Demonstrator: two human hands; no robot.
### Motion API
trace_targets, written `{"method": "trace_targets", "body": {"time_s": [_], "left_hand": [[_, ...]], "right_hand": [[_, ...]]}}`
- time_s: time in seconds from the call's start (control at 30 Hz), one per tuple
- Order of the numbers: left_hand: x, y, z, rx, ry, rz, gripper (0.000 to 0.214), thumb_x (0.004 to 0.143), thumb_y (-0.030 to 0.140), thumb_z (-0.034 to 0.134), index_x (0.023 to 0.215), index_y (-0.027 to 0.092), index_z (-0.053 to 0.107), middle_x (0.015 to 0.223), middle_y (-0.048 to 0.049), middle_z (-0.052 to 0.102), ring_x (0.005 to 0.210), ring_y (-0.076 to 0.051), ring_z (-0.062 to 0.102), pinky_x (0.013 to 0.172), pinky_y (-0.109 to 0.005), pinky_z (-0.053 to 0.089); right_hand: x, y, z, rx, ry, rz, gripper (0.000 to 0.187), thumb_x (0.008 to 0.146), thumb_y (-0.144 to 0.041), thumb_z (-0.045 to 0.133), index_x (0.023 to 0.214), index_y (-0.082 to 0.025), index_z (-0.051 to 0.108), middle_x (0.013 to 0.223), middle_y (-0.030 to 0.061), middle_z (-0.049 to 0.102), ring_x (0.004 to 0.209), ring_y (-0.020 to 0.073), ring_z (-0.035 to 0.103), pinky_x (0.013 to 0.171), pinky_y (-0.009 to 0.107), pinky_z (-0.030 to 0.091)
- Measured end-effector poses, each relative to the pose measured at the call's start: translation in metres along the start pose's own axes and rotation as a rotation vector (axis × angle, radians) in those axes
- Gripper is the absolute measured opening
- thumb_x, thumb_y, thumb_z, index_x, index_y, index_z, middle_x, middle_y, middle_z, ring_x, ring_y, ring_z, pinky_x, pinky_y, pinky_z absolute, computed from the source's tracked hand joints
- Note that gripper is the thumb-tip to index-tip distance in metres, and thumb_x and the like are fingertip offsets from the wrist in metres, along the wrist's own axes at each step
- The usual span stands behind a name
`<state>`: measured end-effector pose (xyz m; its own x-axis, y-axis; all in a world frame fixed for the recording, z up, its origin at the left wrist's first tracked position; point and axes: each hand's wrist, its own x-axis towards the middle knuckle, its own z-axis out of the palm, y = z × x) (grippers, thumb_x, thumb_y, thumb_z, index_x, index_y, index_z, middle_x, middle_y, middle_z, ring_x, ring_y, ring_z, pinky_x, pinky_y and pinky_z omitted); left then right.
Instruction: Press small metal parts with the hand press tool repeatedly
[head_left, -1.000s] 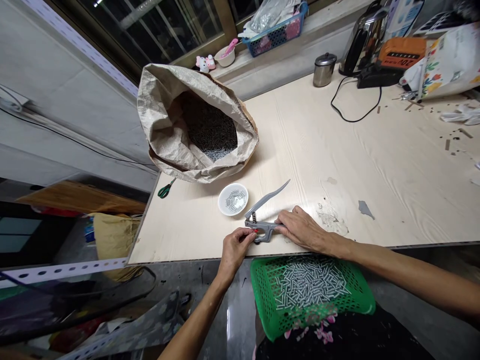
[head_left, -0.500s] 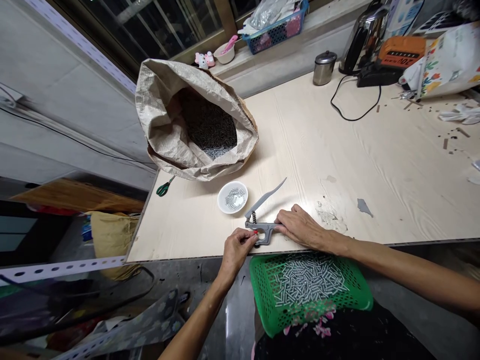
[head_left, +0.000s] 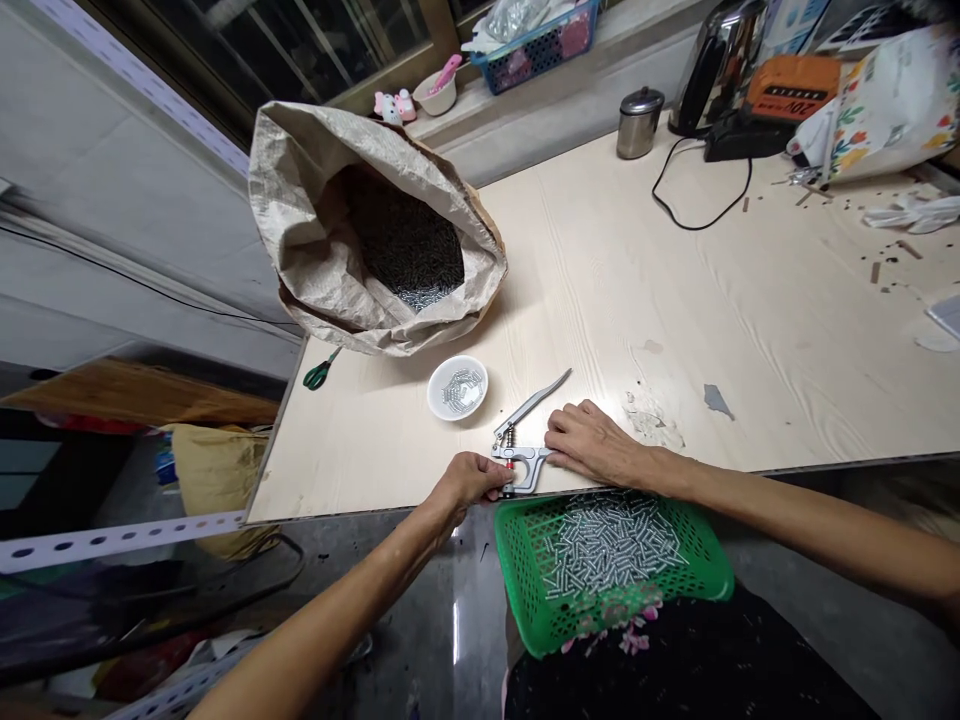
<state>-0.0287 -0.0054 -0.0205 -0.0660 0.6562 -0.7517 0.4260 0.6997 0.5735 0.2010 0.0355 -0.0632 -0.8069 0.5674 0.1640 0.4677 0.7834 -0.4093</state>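
Note:
Grey snap-fastener pliers (head_left: pixel 531 456) sit at the table's front edge, with a spring and a long lever raised to the upper right. My right hand (head_left: pixel 592 442) is closed around the end of their lower handle. At the jaw, my left hand (head_left: pixel 474 480) has thumb and fingers pinched together; what they hold is too small to make out. A red part (head_left: pixel 510 464) shows in the jaw beside these fingertips. Behind the pliers stands a white bowl (head_left: pixel 436 402) with small silvery pieces. Below the table edge, a green basket (head_left: pixel 517 590) holds many small metal cylinders.
A large open woven sack (head_left: pixel 292 240) of small metal pieces stands at the back left. Green-handled scissors (head_left: pixel 318 374) lie near the left edge. Farther right are a metal canister (head_left: pixel 640 125), a black cord (head_left: pixel 701 227), an orange box (head_left: pixel 795 88) and a grey scrap (head_left: pixel 718 400).
The pliers' lever has dropped a little, and a red part now shows higher in the jaw. My left hand has turned lower at the jaw, its forearm swinging left. My right hand keeps its hold.

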Motion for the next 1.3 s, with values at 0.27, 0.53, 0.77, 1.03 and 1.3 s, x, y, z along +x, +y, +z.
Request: {"method": "trace_targets", "body": {"time_s": [0.27,0.53,0.77,1.03,1.3], "left_hand": [[0.004,0.004,-0.004,0.004,-0.032,-0.140,0.034,0.050,0.043,0.084,0.061,0.013,0.070,0.042,0.0004,0.055,0.039,-0.008,0.042,0.041,-0.020,0.030],[0.001,0.005,-0.002,-0.046,-0.042,-0.144,0.031,0.048,0.039,0.085,0.063,0.014,0.072,0.044,0.0013,0.057,0.042,-0.008,0.045,0.044,-0.021,0.035],[-0.002,0.005,-0.003,-0.077,-0.055,-0.134,0.031,0.048,0.038,0.084,0.063,0.014,0.071,0.048,0.0007,0.058,0.045,-0.008,0.047,0.047,-0.022,0.039],[-0.013,-0.001,0.004,0.460,0.321,0.348,0.027,0.074,0.041,0.067,0.067,0.015,0.063,0.067,-0.0041,0.060,0.063,-0.017,0.055,0.060,-0.030,0.046],[0.012,0.027,0.035,0.901,0.159,0.987,0.060,0.081,0.035,0.066,0.133,0.019,0.041,0.133,-0.0144,0.050,0.118,-0.029,0.046,0.098,-0.049,0.041]], "right_hand": [[0.006,0.027,-0.017,-0.044,-0.014,0.012,0.088,0.069,-0.067,0.067,0.137,-0.016,0.041,0.143,0.0217,0.036,0.134,0.0415,0.021,0.102,0.067,0.015],[0.014,0.022,-0.027,-0.065,-0.043,0.026,0.083,0.066,-0.054,0.076,0.133,-0.015,0.045,0.119,0.0174,0.054,0.111,0.0350,0.044,0.100,0.069,0.018],[0.012,0.023,-0.027,-0.035,-0.040,0.003,0.076,0.071,-0.047,0.074,0.134,-0.018,0.043,0.117,0.0141,0.055,0.106,0.0320,0.045,0.099,0.067,0.020],[0.008,0.019,-0.024,0.000,-0.004,0.008,0.068,0.076,-0.040,0.073,0.133,-0.019,0.043,0.110,0.0111,0.057,0.103,0.0292,0.047,0.101,0.063,0.021],[-0.004,0.012,-0.019,0.041,0.076,0.027,0.073,0.083,-0.037,0.066,0.142,-0.019,0.029,0.120,0.0133,0.055,0.109,0.0279,0.048,0.102,0.056,0.028]]}}
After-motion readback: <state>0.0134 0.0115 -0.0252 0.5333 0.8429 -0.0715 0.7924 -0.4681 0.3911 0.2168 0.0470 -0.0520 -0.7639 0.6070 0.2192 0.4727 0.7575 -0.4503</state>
